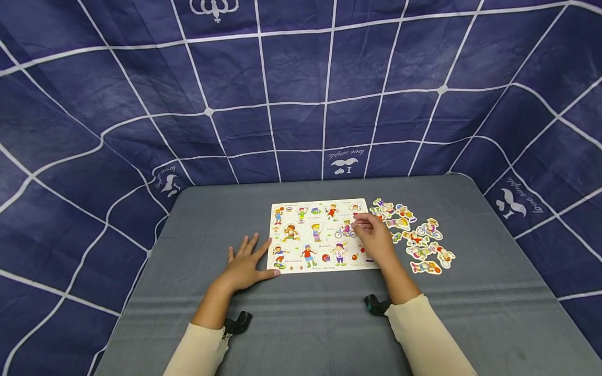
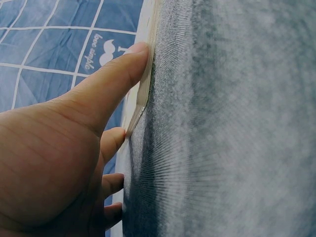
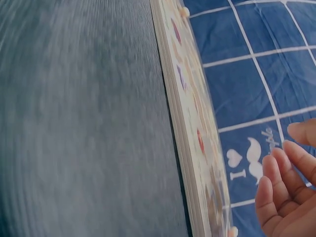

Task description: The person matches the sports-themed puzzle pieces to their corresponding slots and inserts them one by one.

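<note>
A cream puzzle board (image 1: 304, 230) printed with sports figures lies flat on the grey cloth. My left hand (image 1: 242, 269) rests at its near left corner with fingers spread. In the left wrist view, the thumb (image 2: 126, 66) touches the board's edge. Over the board's right side is my right hand (image 1: 376, 237), its fingertips close to the cyclist figure (image 1: 345, 228). The right wrist view shows the right hand's fingers (image 3: 284, 185) loosely bent above the board, with nothing visible between thumb and forefinger. This hand hides part of the board's right edge.
Several loose figure pieces lie right of the board, some overlapping, among them a cyclist piece (image 1: 429, 228) and an orange-and-white piece (image 1: 425, 267). A blue curtain (image 1: 301, 125) with white grid lines surrounds the grey table (image 1: 301, 324) at the back and sides.
</note>
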Action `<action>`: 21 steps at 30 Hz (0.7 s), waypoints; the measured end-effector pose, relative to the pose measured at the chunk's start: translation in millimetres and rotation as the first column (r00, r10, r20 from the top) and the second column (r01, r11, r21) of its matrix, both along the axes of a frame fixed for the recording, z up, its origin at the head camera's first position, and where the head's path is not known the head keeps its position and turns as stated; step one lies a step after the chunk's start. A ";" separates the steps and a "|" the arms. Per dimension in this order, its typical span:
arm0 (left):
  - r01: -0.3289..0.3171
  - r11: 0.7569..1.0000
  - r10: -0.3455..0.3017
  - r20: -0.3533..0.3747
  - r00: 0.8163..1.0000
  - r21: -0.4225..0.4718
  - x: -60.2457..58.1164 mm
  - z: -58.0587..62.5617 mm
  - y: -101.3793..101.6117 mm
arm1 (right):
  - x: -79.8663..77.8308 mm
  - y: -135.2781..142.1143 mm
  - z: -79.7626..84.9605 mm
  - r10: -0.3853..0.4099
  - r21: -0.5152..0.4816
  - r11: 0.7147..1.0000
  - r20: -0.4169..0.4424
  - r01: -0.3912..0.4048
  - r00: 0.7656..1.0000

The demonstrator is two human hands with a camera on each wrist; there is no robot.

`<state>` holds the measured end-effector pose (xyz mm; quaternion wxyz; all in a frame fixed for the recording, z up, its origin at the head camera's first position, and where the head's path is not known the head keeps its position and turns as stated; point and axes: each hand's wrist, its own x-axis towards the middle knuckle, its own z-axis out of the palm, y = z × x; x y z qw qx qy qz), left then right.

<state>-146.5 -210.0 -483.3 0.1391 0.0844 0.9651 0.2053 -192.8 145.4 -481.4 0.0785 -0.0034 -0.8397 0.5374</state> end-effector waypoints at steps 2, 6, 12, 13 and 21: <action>0.001 1.000 -0.001 -0.001 1.000 0.000 0.1 -0.7 -0.4 | 0.6 4.4 0.8 -0.003 0.003 1.000 0.011 0.003 1.000; 0.001 1.000 -0.001 -0.003 1.000 0.001 0.6 -0.9 -0.6 | 1.5 13.4 2.7 -0.019 0.010 1.000 0.024 0.019 1.000; -0.001 1.000 0.001 -0.003 1.000 0.003 1.1 -0.7 0.0 | 2.6 27.7 2.8 -0.061 0.071 0.996 0.042 0.058 0.997; -0.001 1.000 0.001 -0.002 1.000 0.003 1.1 -0.9 -0.1 | 2.6 30.0 2.7 -0.064 0.079 0.995 0.043 0.060 0.997; -0.001 1.000 0.001 0.001 1.000 0.004 -0.1 -2.6 -1.5 | -0.5 46.3 0.8 -0.053 0.091 0.995 0.031 0.050 0.998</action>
